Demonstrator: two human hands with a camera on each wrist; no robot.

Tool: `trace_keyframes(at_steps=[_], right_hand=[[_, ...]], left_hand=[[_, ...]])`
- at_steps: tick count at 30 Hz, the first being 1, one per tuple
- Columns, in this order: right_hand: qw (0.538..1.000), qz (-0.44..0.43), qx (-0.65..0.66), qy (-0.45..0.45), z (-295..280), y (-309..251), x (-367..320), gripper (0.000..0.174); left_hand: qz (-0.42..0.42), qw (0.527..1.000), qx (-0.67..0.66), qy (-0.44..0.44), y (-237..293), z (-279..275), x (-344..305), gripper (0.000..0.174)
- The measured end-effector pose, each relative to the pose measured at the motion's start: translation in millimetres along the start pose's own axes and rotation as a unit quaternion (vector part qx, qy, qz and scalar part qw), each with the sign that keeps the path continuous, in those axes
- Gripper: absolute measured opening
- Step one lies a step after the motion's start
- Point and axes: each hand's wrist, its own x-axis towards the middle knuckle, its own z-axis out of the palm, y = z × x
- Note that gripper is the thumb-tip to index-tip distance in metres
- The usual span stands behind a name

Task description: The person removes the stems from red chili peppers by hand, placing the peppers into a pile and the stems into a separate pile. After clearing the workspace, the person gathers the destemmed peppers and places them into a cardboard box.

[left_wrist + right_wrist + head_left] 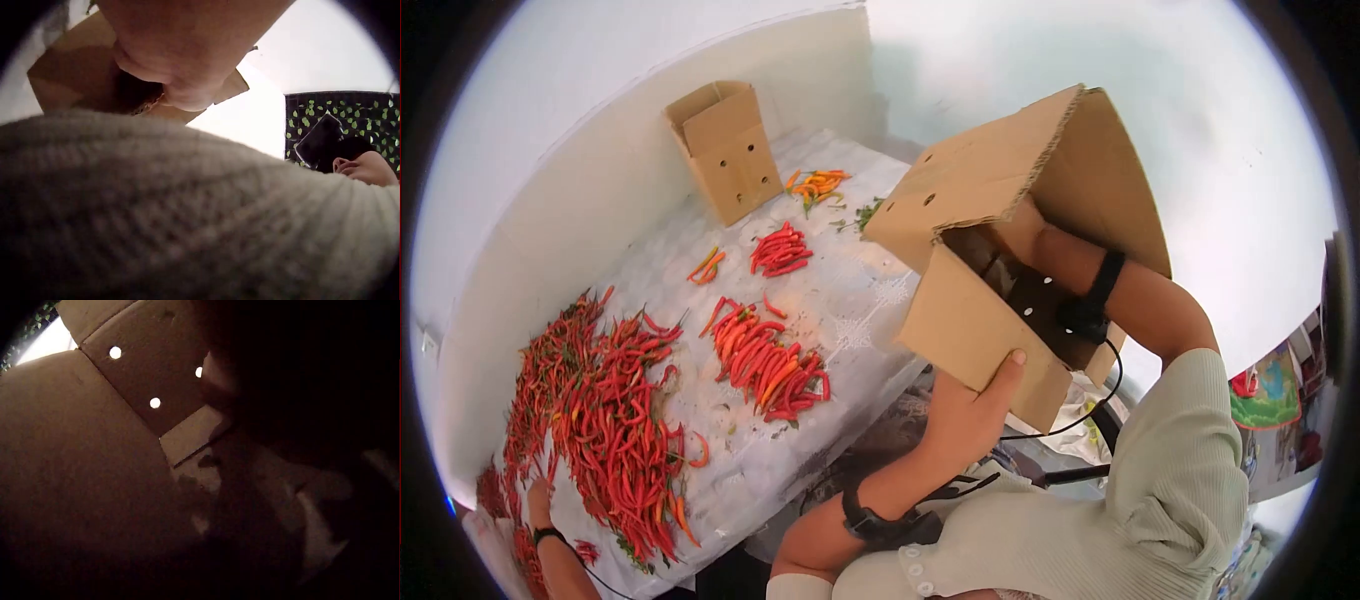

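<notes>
A cardboard box point(970, 165) with holes in its sides is held up tilted, its open end toward me. My left hand point(985, 400) grips one of its flaps point(955, 320), thumb on the near face and fingers behind. The left wrist view catches that hand point(181, 62) from below, against the brown box point(75, 75). My right arm reaches into the box, and in the head view the right hand is mostly hidden by the walls. Inside, the right wrist view is dark: part of the right hand point(222, 378) shows near the holed wall point(134, 372), and I cannot tell its grip.
Piles of red chillies point(625, 430) cover the left of the white-covered table point(860, 290), with smaller groups of red chillies point(780, 250) and orange chillies point(820, 184) farther back. A second cardboard box point(725, 160) stands by the wall. Another person's hand point(540, 500) is among the chillies.
</notes>
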Motion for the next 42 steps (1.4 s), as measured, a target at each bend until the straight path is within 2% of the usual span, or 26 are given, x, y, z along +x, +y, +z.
trace_keyframes(at_steps=[4, 8, 13, 17, 20, 22, 24, 25, 28, 30, 32, 33, 34, 36, 39, 41, 42], right_hand=[[0.998, 0.044, -0.042, -0.035, -31.0, -25.3, 13.2, 0.025], [0.994, 0.031, -0.045, -0.094, -12.3, -12.6, 9.7, 0.024], [0.996, -0.042, -0.076, -0.017, -35.8, -27.0, 25.0, 0.020], [0.998, 0.005, -0.054, -0.043, -45.9, -36.9, 27.4, 0.017], [0.991, -0.008, -0.112, -0.073, -51.2, -33.9, 21.4, 0.015], [0.984, -0.004, -0.145, -0.102, -81.4, -45.1, 33.0, 0.013], [0.980, 0.034, -0.139, -0.136, -164.5, -91.0, 59.0, 0.011], [0.990, 0.030, -0.098, -0.094, -194.3, -102.9, 66.5, 0.010], [0.998, 0.047, 0.020, 0.044, -267.1, -114.0, 78.4, 0.010], [0.984, 0.132, 0.023, 0.117, -301.1, -115.4, 77.3, 0.017], [0.961, 0.180, -0.021, 0.208, -315.9, -98.9, 69.4, 0.018], [0.955, 0.166, -0.025, 0.245, -316.0, -84.4, 65.1, 0.014], [0.943, 0.218, -0.029, 0.251, -315.9, -70.7, 61.7, 0.015], [0.928, 0.259, -0.012, 0.269, -306.1, -51.0, 63.8, 0.015], [0.925, 0.257, 0.060, 0.273, -258.6, -20.6, 69.7, 0.013], [0.936, 0.261, 0.109, 0.212, -215.8, -30.7, 81.8, 0.010], [0.944, 0.231, 0.144, 0.187, -187.5, -30.3, 85.8, 0.009]], left_hand=[[0.012, 0.999, 0.032, -0.016, 1.3, -2.7, 0.2, 0.026], [0.004, 1.000, 0.011, 0.001, -0.3, -4.5, -0.6, 0.027], [0.035, 0.999, -0.005, -0.001, -2.9, -3.8, 3.1, 0.029], [0.014, 1.000, 0.004, -0.002, -1.5, -5.8, 5.0, 0.028], [0.010, 1.000, 0.002, 0.006, -1.1, -6.8, 5.6, 0.026], [-0.007, 1.000, -0.003, 0.006, 1.5, -8.9, 10.8, 0.026], [-0.036, 0.999, -0.013, 0.015, 8.1, -13.0, 16.7, 0.025], [-0.047, 0.999, -0.015, 0.015, 12.1, -16.1, 19.7, 0.024], [0.015, 0.996, -0.054, 0.071, 15.8, -27.0, 26.5, 0.023], [0.019, 0.992, -0.056, 0.109, 29.6, -41.1, 23.9, 0.023], [0.030, 0.986, -0.057, 0.152, 46.2, -57.4, 18.3, 0.024], [0.043, 0.982, -0.058, 0.175, 54.6, -65.1, 14.2, 0.025], [0.055, 0.976, -0.059, 0.202, 62.2, -72.2, 9.1, 0.025], [0.072, 0.962, -0.052, 0.259, 76.5, -83.0, 1.8, 0.026], [0.074, 0.937, -0.038, 0.338, 95.2, -97.6, -9.1, 0.031], [0.085, 0.916, -0.030, 0.392, 102.9, -107.5, -16.2, 0.036], [0.102, 0.901, -0.026, 0.420, 106.4, -113.0, -19.1, 0.039]])
